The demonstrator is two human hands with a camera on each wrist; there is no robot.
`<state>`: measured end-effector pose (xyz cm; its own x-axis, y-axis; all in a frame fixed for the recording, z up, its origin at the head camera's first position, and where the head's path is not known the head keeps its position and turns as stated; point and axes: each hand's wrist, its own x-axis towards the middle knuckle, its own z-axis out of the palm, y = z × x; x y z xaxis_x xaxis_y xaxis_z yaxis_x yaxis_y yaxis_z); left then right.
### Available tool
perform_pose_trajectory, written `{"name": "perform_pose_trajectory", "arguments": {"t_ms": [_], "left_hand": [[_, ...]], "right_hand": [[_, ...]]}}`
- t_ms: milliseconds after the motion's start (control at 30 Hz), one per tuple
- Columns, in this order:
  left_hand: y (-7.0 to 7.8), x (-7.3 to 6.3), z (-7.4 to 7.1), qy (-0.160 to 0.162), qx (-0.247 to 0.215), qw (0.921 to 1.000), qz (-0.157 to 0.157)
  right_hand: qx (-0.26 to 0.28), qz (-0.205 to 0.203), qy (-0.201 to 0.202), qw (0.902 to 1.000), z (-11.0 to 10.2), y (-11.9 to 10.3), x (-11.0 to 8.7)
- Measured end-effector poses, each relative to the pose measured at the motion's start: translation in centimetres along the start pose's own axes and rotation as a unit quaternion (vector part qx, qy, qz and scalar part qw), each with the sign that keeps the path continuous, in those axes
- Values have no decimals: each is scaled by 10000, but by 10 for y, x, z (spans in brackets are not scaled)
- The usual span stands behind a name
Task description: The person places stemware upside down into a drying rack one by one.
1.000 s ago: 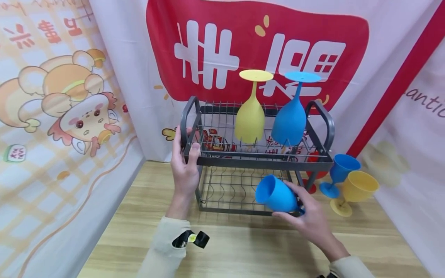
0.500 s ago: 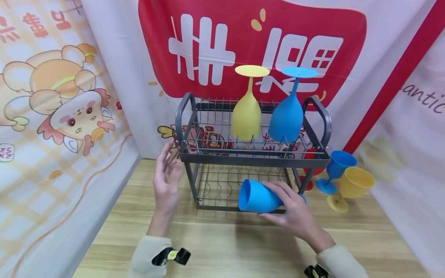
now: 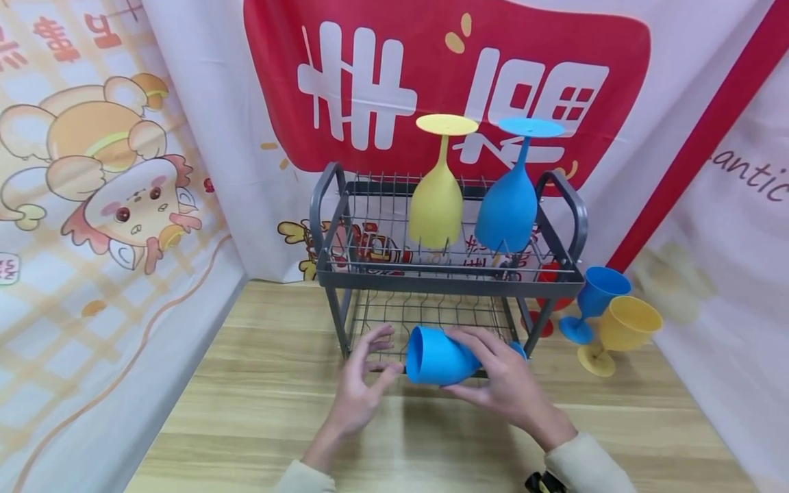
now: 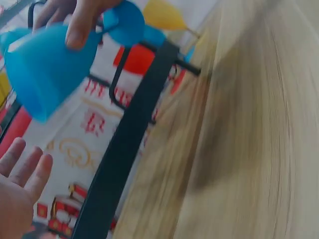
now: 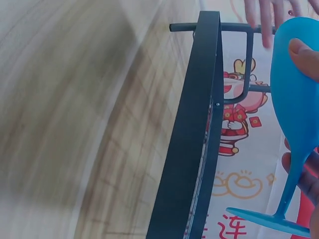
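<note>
My right hand (image 3: 502,380) grips a blue goblet (image 3: 439,357) by its bowl and stem, tilted on its side with the mouth facing left. In the right wrist view the goblet's round foot (image 5: 269,221) and thin stem show below the thumb. Just left of the rim is my left hand (image 3: 360,383), its fingers spread and holding nothing; a gap separates them from the goblet in the left wrist view. Both hands are before the lower tier of a dark two-tier dish rack (image 3: 450,282). On its top tier a yellow goblet (image 3: 436,212) and another blue goblet (image 3: 507,212) stand upside down.
To the right of the rack, a blue goblet (image 3: 600,291), a yellow goblet (image 3: 629,325) and a partly hidden red goblet (image 3: 548,301) stand upright on the wooden table (image 3: 246,411). Printed cloth (image 3: 185,205) hangs at the left and behind.
My left hand has let go of the rack's left side and moved down and right toward the goblet's rim. The right hand has brought the blue goblet left, turning it nearer horizontal.
</note>
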<state>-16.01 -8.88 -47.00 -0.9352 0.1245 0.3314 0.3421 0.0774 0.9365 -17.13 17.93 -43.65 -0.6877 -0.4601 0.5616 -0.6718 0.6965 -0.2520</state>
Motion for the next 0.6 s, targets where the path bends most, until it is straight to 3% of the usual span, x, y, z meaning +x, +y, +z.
{"name": "perform_pose_trajectory", "arguments": {"t_ms": [67,167,333,600], "left_hand": [[4,1,10,-287,-67,9996,-4],[9,2,19,-463,-158,9986,-185],[15,5,26,-383,-84,9978,-532],[16,9,27,-382,-44,9980,-505]], "right_hand": [[5,-77,25,10000,2,-1,0],[-20,-124,-1,9999,4,-3,0],[21,-63,-34,10000,5,-5,1],[24,-103,-5,9999,5,-8,1]]}}
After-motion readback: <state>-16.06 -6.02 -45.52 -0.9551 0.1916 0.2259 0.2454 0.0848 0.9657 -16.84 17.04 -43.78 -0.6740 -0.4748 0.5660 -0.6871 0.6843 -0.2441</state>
